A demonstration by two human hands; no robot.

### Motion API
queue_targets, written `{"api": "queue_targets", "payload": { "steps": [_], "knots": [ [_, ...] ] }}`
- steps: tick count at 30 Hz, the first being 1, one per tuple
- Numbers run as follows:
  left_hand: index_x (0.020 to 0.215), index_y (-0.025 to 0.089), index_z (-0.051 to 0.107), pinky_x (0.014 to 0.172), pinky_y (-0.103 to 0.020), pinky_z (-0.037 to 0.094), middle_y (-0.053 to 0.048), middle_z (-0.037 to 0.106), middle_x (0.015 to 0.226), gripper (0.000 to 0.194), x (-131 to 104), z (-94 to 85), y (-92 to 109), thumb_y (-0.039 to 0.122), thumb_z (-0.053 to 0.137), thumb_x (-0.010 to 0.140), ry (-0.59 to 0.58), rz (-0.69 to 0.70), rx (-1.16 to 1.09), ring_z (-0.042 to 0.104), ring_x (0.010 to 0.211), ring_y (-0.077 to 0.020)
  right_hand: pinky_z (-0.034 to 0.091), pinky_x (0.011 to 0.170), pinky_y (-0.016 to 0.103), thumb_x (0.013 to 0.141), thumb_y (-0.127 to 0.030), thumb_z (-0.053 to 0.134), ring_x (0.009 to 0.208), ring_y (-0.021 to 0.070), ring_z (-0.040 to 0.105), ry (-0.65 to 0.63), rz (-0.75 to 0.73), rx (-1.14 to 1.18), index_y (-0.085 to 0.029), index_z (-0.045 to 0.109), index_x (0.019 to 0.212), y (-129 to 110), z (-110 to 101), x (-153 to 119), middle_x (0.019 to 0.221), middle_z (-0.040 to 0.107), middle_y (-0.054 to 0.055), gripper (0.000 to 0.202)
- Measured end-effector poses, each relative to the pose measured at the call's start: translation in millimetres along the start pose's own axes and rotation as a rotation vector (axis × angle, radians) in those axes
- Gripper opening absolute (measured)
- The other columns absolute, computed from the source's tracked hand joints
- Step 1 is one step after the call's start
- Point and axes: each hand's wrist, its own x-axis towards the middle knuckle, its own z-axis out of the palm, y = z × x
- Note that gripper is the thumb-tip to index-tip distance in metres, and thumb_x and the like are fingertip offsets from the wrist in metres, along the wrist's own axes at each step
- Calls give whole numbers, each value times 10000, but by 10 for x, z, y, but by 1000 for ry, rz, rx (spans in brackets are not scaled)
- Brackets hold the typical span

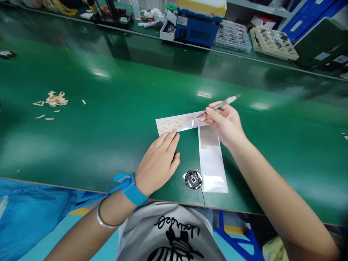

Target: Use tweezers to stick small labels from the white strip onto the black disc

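My left hand [159, 165] lies flat, fingers stretched out, with its fingertips on the lower edge of a white strip sheet [185, 122] that bears rows of small orange stickers. In my right hand [224, 123] is a pair of slim grey tweezers [217, 106], pale at the back end. Their points reach down to the right part of the sheet, partly hidden by my fingers. A second white sheet [213, 165] with a greyish patch runs toward me below it. Beside that sheet sits a small round black electronic module [193, 179], with a thin wire running to the table edge.
The green table [95, 145] carries a pile of beige strips [56, 99] at left. Along the back shelf stand a blue box-shaped device [197, 30], a small white box [168, 30], clear trays [233, 36] and a cream tray of round parts [274, 41].
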Motion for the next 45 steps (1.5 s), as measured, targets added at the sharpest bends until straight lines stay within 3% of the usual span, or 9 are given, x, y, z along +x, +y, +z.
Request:
{"api": "queue_targets", "payload": {
  "steps": [3, 6, 8, 11, 15, 23, 29, 34, 45],
  "knots": [
    [1480, 127, 327, 1148, -469, 375, -141, 369, 1531, 623, -157, -94, 114, 219, 518, 894, -54, 13, -176, 331, 1414, -289, 618, 615, 257, 776, -278, 771, 632, 130, 723, 184, -75, -94, -199, 593, 878, -264, 18, -593, 758, 733, -8, 219],
    [1516, 223, 255, 1086, -411, 459, -88, 455, 1463, 742, -327, -111, 256, 246, 608, 864, -163, -2, -341, 406, 1356, -261, 627, 613, 250, 798, -237, 753, 627, 136, 725, 438, -79, -223, -202, 633, 860, -345, 161, -1279, 749, 712, -9, 140],
    [1488, 270, 309, 1037, -392, 496, -62, 534, 1376, 685, -398, -61, 329, 237, 620, 878, -175, -18, -394, 471, 1291, -246, 638, 623, 252, 783, -214, 765, 659, 153, 740, 563, -53, -297, -195, 655, 831, -276, 291, -1625, 788, 699, 5, 121],
    [1361, 289, 469, 980, -374, 520, -34, 628, 1213, 470, -432, 55, 380, 198, 591, 916, -86, -19, -430, 551, 1170, -218, 644, 631, 248, 779, -204, 763, 691, 171, 752, 641, -28, -350, -182, 675, 809, -85, 437, -1880, 799, 685, 15, 95],
    [1246, 261, 539, 914, -355, 533, -28, 659, 1102, 364, -429, 155, 378, 200, 634, 900, 20, -34, -425, 578, 1080, -207, 646, 635, 247, 793, -204, 747, 707, 170, 753, 661, -27, -369, -177, 680, 809, 81, 485, -1910, 801, 684, 16, 74],
    [1109, 248, 567, 892, -342, 522, -9, 668, 1076, 278, -422, 173, 377, 170, 674, 865, 38, -57, -457, 577, 1062, -195, 638, 685, 239, 797, -177, 745, 751, 167, 762, 629, -22, -301, -200, 665, 855, 119, 468, -1923, 822, 714, 14, 101],
    [958, 229, 588, 910, -373, 515, -10, 672, 1091, 131, -422, 192, 377, 165, 668, 875, 73, 13, -472, 569, 1069, -198, 639, 697, 246, 796, -162, 742, 770, 177, 766, 624, -25, -290, -199, 646, 865, 135, 484, -1937, 816, 740, 21, 124],
    [1010, 214, 632, 919, -378, 522, -37, 648, 1128, 124, -423, 207, 359, 162, 640, 898, 114, 96, -407, 548, 1087, -204, 635, 725, 230, 796, -126, 733, 803, 168, 765, 613, -47, -312, -200, 647, 880, 157, 473, -1957, 841, 747, 14, 141],
    [1134, 169, 618, 947, -427, 512, -74, 635, 1171, 222, -456, 203, 365, 160, 602, 913, 55, 167, -230, 544, 1110, -248, 635, 735, 234, 811, -125, 712, 816, 170, 765, 585, -38, -333, -206, 640, 901, 162, 473, -1948, 859, 755, 17, 141]
  ]
}}
